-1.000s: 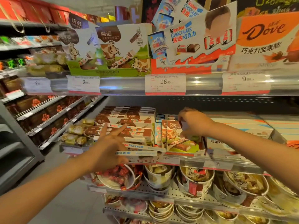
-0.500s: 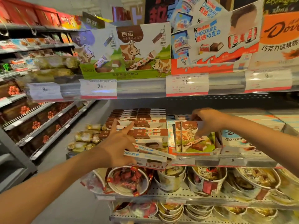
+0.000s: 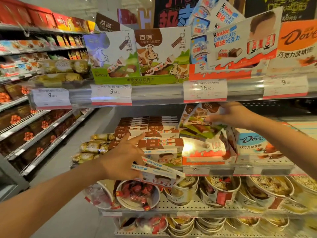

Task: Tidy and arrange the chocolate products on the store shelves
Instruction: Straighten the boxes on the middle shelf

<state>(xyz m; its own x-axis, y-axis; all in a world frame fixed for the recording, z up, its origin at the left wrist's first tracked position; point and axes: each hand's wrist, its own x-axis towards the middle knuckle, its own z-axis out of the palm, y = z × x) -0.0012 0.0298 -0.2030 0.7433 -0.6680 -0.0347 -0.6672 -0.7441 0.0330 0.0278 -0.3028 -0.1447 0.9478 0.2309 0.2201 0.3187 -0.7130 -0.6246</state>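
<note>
Lifted off the middle shelf [image 3: 223, 170]: a fanned pair of flat cow-print chocolate boxes [image 3: 199, 122], glossy cardboard in brown, white and green, tilting with the long axis running from upper left down to lower right, hanging just under the upper shelf's price rail [image 3: 154, 93]. Gripping them at the upper right edge, the right hand [image 3: 235, 115], thumb in front, fingers curled behind, forearm reaching in from the right.

Lower and to the left, pinching two slim white Kinder boxes [image 3: 157, 170] by their left ends, the left hand [image 3: 122, 160]; index finger pointing up and right, touching the stacked brown-and-white boxes [image 3: 151, 134]. Kinder boxes sticking out past the shelf edge, long axis sloping down to the right, one fanned above the other.

Sitting on the middle shelf below the lifted pair, an orange-and-white Kinder display tray [image 3: 204, 152], and to its right a pale blue Dove box [image 3: 253, 145]. Left of the stacks, crinkly gold-foil packs [image 3: 93, 148]. Lining the perforated shelf beneath, round paper tubs [image 3: 139, 194] of wrapped sweets. Standing on the upper shelf, larger cardboard display boxes [image 3: 161, 54] with cow artwork.
</note>
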